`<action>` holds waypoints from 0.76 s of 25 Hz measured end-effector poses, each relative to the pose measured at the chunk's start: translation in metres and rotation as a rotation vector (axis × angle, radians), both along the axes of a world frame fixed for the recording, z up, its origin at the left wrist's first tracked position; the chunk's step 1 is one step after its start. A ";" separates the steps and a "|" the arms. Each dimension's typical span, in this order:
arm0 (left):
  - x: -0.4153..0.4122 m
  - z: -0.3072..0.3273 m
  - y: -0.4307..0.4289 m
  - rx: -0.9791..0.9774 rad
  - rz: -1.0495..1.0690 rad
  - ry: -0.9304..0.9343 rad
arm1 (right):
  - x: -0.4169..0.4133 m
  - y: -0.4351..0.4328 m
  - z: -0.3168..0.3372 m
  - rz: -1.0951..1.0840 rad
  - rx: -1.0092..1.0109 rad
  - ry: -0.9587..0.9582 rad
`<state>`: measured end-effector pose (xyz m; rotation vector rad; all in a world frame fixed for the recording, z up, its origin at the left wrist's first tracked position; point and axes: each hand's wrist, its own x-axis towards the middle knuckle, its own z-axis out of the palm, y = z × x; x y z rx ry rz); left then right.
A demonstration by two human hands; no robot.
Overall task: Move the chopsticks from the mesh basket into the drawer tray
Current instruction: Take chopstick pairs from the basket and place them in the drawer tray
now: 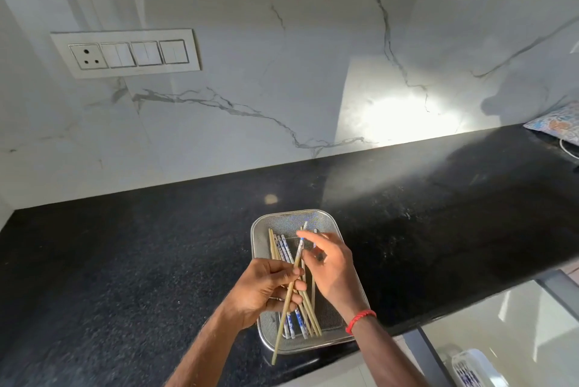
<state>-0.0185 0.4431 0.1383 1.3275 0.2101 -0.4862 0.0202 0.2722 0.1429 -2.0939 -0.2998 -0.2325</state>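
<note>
A: Where are the chopsticks to be found, and how is their long axis laid?

B: Slender pale wooden and blue-and-white patterned chopsticks (283,247) are seen lying in the shallow rectangular steel mesh basket (316,219), their length running roughly from 11 o'clock to 5 o'clock. A few are held clear of the pile, pinched in the left hand (266,289). The longest of these is slanted from 7 o'clock to 1 o'clock, with its lower end carried out past the basket's near rim.

A: And the right hand?

B: The right hand (332,270), marked by a red thread bracelet (360,321) at the wrist, is held over the basket at 3 o'clock of the left hand, with its fingers loosely spread and nothing gripped. Its forefinger is pointed toward 10 o'clock, close to the upper tips of the held sticks. Whether contact is made cannot be told.

A: On which relation is the coming move turned?

B: The white plastic drawer tray (470,364) is set well apart from the basket, at about 4 o'clock, below the edge of the speckled black stone counter (125,261). Blue-patterned sticks appear to be laid in it already. The right hand is judged the nearer to it, yet the bundle is gripped by the left. A hand-over to the right, or a reach across by the left, is therefore likely to be called for. The sticks would also need to be turned to match the tray's length, which is only partly shown.
</note>
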 end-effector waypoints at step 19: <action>-0.004 -0.004 0.014 -0.159 0.258 -0.101 | -0.004 -0.007 -0.006 0.000 -0.022 0.129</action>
